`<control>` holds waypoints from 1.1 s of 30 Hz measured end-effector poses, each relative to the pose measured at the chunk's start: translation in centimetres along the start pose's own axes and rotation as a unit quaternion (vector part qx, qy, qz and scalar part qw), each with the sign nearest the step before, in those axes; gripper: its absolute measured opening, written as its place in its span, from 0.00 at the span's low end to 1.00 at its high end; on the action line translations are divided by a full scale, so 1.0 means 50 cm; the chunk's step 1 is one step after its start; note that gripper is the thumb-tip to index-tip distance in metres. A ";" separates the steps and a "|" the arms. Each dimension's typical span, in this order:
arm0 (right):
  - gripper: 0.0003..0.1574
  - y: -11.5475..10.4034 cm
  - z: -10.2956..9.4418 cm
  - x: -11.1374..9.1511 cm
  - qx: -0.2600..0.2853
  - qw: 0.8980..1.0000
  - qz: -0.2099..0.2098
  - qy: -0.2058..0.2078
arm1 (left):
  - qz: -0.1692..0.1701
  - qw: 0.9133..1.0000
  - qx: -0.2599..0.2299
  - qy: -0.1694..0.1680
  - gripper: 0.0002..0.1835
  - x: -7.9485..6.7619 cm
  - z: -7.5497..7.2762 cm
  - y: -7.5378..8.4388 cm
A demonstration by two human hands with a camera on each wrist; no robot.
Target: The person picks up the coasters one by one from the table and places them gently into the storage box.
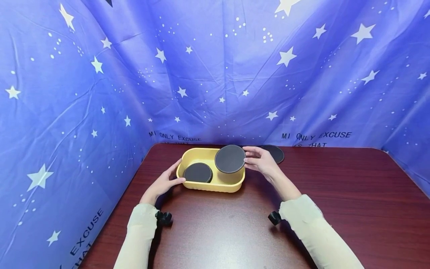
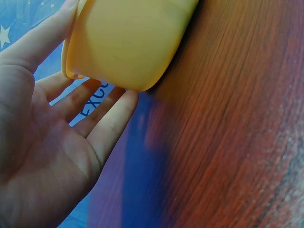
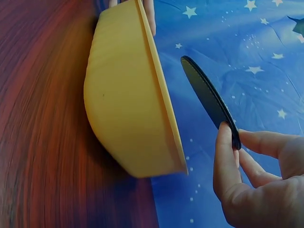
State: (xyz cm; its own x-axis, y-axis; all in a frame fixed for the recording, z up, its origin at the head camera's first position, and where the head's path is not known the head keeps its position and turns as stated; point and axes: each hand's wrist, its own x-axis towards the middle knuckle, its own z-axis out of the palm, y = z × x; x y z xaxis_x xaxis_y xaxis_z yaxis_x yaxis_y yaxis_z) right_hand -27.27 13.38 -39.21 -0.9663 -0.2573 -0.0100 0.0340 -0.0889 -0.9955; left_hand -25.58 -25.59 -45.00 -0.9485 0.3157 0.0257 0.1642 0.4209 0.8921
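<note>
A yellow oblong box [image 1: 210, 188] with rounded ends stands on the table. My left hand [image 1: 167, 181] holds it by its left end, thumb on the front rim and fingers round the end wall; the left wrist view shows this hand [image 2: 61, 128] from the palm side. Inside the box, on its left, lies a round black coaster [image 1: 198, 173]. My right hand [image 1: 263, 164] pinches a second black coaster [image 1: 230, 159] by its edge, tilted above the right half of the box. In the right wrist view that coaster [image 3: 209, 95] is apart from the rim.
Behind my right hand, a further black coaster [image 1: 275, 153] lies at the back of the dark red wooden table [image 1: 352, 194], partly hidden. Blue star-printed cloth [image 1: 218, 74] hangs behind the table and along the left. Small black devices [image 1: 274, 218] sit at both wrists.
</note>
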 end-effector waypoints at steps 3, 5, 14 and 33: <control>0.35 0.000 0.018 0.006 -0.006 1.000 0.001 -0.003 | -0.002 1.000 0.000 0.000 0.45 0.001 0.000 0.002; 0.34 0.001 0.030 0.011 -0.011 1.000 0.002 -0.006 | -0.003 1.000 0.000 0.001 0.45 0.001 0.001 0.002; 0.32 0.009 0.086 0.027 -0.038 0.999 0.011 -0.003 | 0.005 1.000 -0.006 -0.003 0.44 0.002 0.001 0.000; 0.29 0.058 0.200 0.063 -0.074 0.997 0.035 0.005 | 0.007 1.000 0.008 0.004 0.44 0.004 0.000 -0.005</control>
State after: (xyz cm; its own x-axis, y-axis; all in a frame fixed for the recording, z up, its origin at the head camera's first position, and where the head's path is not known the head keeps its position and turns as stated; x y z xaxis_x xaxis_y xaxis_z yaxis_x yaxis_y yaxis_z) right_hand -27.67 2.66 -41.18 -0.9652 -0.2490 -0.0803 0.0643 0.0716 -0.9954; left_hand -25.83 -25.61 -45.20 -0.9485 0.3141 0.0416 0.1813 0.4301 0.8844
